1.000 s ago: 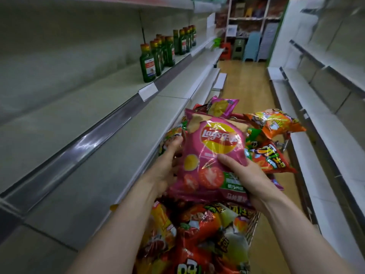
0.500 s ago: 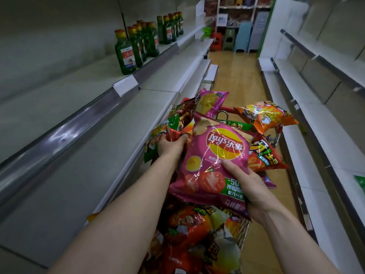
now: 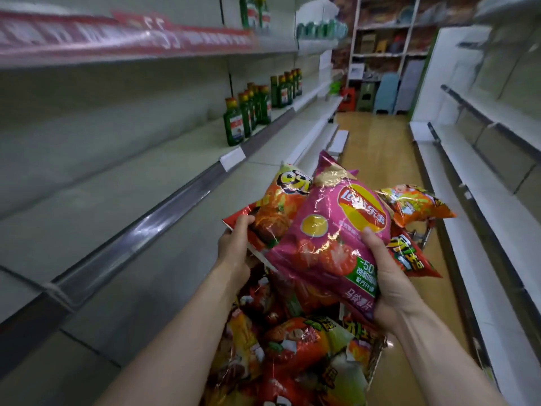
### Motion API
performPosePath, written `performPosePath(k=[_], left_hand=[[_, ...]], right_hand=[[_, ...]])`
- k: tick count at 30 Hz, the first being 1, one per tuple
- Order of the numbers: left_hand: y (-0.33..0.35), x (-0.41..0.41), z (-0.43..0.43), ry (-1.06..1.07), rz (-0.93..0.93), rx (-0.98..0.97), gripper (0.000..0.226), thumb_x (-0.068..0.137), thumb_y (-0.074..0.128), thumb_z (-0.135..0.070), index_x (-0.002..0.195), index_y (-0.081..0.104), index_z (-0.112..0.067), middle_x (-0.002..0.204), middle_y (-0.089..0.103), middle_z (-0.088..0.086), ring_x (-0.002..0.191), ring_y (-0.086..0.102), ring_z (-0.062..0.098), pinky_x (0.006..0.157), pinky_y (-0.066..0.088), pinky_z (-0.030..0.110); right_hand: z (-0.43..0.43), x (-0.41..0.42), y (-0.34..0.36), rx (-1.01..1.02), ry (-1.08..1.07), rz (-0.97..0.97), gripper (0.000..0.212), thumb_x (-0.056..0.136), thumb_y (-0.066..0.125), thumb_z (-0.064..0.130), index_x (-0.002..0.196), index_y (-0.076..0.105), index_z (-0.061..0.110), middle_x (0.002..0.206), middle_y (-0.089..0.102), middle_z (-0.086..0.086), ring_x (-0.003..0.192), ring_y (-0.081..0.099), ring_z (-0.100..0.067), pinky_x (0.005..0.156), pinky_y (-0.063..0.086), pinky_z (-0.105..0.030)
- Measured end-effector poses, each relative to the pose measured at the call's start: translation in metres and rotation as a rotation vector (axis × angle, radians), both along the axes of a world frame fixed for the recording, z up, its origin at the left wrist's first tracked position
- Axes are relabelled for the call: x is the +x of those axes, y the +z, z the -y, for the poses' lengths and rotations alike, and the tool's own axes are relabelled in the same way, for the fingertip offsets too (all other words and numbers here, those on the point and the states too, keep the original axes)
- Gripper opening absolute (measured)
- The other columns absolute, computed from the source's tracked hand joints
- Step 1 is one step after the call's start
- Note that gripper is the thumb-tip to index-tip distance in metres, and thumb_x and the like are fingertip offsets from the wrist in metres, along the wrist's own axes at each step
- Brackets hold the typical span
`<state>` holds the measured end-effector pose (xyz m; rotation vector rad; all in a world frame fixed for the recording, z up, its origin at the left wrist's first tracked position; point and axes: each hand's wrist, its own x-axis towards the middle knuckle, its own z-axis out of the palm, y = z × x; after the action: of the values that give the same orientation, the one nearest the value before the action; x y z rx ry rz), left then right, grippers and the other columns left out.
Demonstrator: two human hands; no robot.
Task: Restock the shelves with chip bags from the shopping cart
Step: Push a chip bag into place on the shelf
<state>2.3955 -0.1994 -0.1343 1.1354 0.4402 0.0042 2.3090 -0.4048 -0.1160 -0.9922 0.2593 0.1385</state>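
Above heaped shopping cart (image 3: 377,357), right hand (image 3: 390,284) clamps pink chip bag (image 3: 328,241) from below, thumb on front; left hand (image 3: 234,246) grips orange bag (image 3: 278,206) by edge. Step, likely: lifting bags out. Next: swing left, set them upright on shelf (image 3: 164,238).

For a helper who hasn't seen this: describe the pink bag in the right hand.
Look at the cart heaped with chip bags in the aisle. Above it the right hand grips the pink bag by its lower corner. Unlike the orange bags beside it, it bears a round yellow-and-red logo and red tomatoes.
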Motion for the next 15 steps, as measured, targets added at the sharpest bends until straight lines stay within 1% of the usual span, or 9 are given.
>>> performPosePath(k=[1,3,5,7,9,11,13,14,15], left_hand=[[0.003,-0.010,0.002,-0.049,0.010,-0.031,0.024,0.081,0.065,-0.025,0.101,0.064,-0.012,0.098,0.069,0.015,0.083,0.065,0.027,0.058,0.052,0.030],[0.011,-0.030,0.006,-0.164,0.043,-0.121,0.033,0.080,0.063,-0.023,0.109,0.064,-0.007,0.108,0.065,0.023,0.089,0.061,0.030,0.066,0.052,0.034],[0.025,-0.053,0.011,-0.283,0.101,-0.195,0.023,0.085,0.055,-0.018,0.101,0.066,-0.007,0.100,0.066,0.019,0.082,0.061,0.027,0.071,0.052,0.034],[0.037,-0.072,0.013,-0.444,0.183,-0.180,0.018,0.080,0.059,-0.014,0.096,0.065,-0.010,0.095,0.064,0.014,0.079,0.061,0.024,0.073,0.053,0.035],[0.052,-0.091,0.013,-0.606,0.277,-0.105,0.034,0.074,0.065,-0.008,0.108,0.063,-0.012,0.103,0.068,0.015,0.087,0.064,0.027,0.079,0.055,0.039],[0.067,-0.105,0.011,-0.755,0.304,-0.057,0.058,0.071,0.070,-0.006,0.126,0.055,-0.016,0.116,0.065,0.019,0.103,0.060,0.035,0.093,0.050,0.047],[0.083,-0.119,0.008,-0.930,0.297,0.007,0.080,0.066,0.079,-0.012,0.138,0.043,-0.014,0.127,0.059,0.022,0.113,0.055,0.037,0.102,0.044,0.051],[0.090,-0.125,0.008,-1.019,0.304,0.026,0.084,0.065,0.083,-0.018,0.139,0.042,-0.012,0.127,0.058,0.021,0.114,0.056,0.035,0.104,0.045,0.051],[0.099,-0.131,0.008,-1.086,0.311,0.034,0.083,0.065,0.085,-0.025,0.136,0.045,-0.010,0.123,0.061,0.019,0.111,0.059,0.032,0.101,0.048,0.049]], right_hand=[[-0.001,-0.005,0.008,-0.001,0.026,0.023,0.043,0.071,0.068,0.043,0.103,0.067,0.014,0.083,0.075,-0.011,0.062,0.072,-0.024,0.054,0.060,-0.037],[0.000,-0.017,0.026,-0.020,0.053,0.066,0.043,0.069,0.070,0.041,0.104,0.067,0.015,0.087,0.076,-0.011,0.065,0.072,-0.024,0.057,0.060,-0.037],[0.003,-0.030,0.043,-0.051,0.060,0.103,0.041,0.072,0.069,0.040,0.104,0.067,0.015,0.090,0.076,-0.011,0.069,0.073,-0.024,0.060,0.061,-0.037],[0.008,-0.046,0.059,-0.102,0.070,0.129,0.042,0.075,0.068,0.040,0.108,0.066,0.014,0.096,0.075,-0.012,0.075,0.073,-0.026,0.068,0.061,-0.040],[0.015,-0.063,0.072,-0.155,0.085,0.143,0.044,0.076,0.068,0.040,0.110,0.065,0.013,0.100,0.074,-0.014,0.081,0.072,-0.029,0.079,0.058,-0.045],[0.024,-0.081,0.083,-0.185,0.082,0.162,0.045,0.077,0.067,0.040,0.112,0.064,0.013,0.102,0.074,-0.015,0.082,0.071,-0.030,0.081,0.057,-0.047],[0.034,-0.101,0.094,-0.195,0.081,0.198,0.046,0.075,0.068,0.039,0.113,0.063,0.014,0.099,0.074,-0.013,0.079,0.071,-0.028,0.078,0.057,-0.046],[0.039,-0.110,0.099,-0.200,0.088,0.215,0.052,0.070,0.073,0.041,0.113,0.063,0.014,0.099,0.074,-0.013,0.079,0.072,-0.028,0.078,0.057,-0.046],[0.045,-0.119,0.104,-0.211,0.100,0.232,0.064,0.062,0.082,0.044,0.115,0.063,0.014,0.102,0.074,-0.013,0.081,0.072,-0.028,0.080,0.057,-0.046]])
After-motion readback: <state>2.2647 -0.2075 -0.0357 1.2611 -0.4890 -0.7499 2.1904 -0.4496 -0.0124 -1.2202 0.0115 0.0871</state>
